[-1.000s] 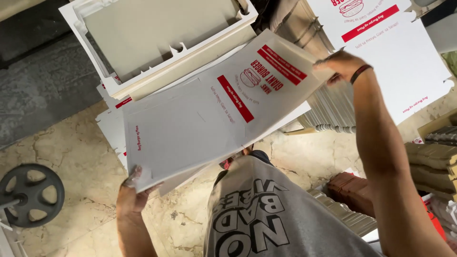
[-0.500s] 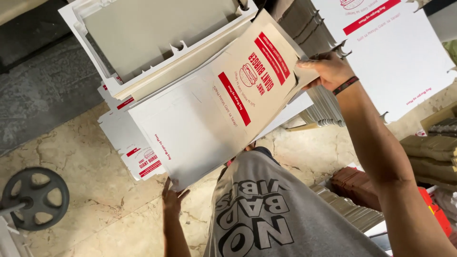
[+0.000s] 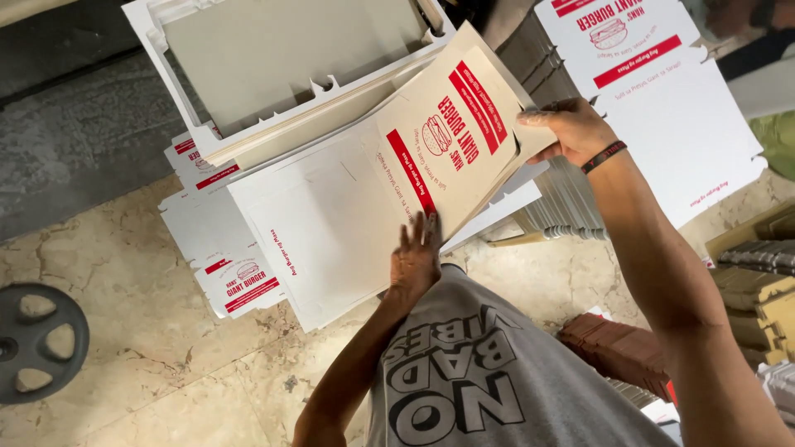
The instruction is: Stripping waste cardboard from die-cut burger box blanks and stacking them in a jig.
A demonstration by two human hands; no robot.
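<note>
**Flat carton blank lifted over a marble floor**

A beige marble floor point(image 3: 149, 348) lies under stacks of flat printed cartons, with a darker grey strip along the far left. The left hand point(image 3: 416, 257) presses flat, fingers spread, against the near edge of a white and red carton blank point(image 3: 389, 190). The right hand point(image 3: 571, 128) pinches the blank's far right edge between thumb and fingers, a dark band on its wrist. The blank's long axis runs from near left to far right, its printed end raised towards the far right, above a pile of like blanks point(image 3: 224, 265) on the floor. Further off, an opened grey-lined box point(image 3: 290, 58) sits far left, another printed sheet point(image 3: 662, 99) far right, and a black wheel point(image 3: 37, 343) near left. Compared with half a second ago, the left hand has climbed from the blank's lower corner to its middle, and the blank is bent more steeply.
</note>
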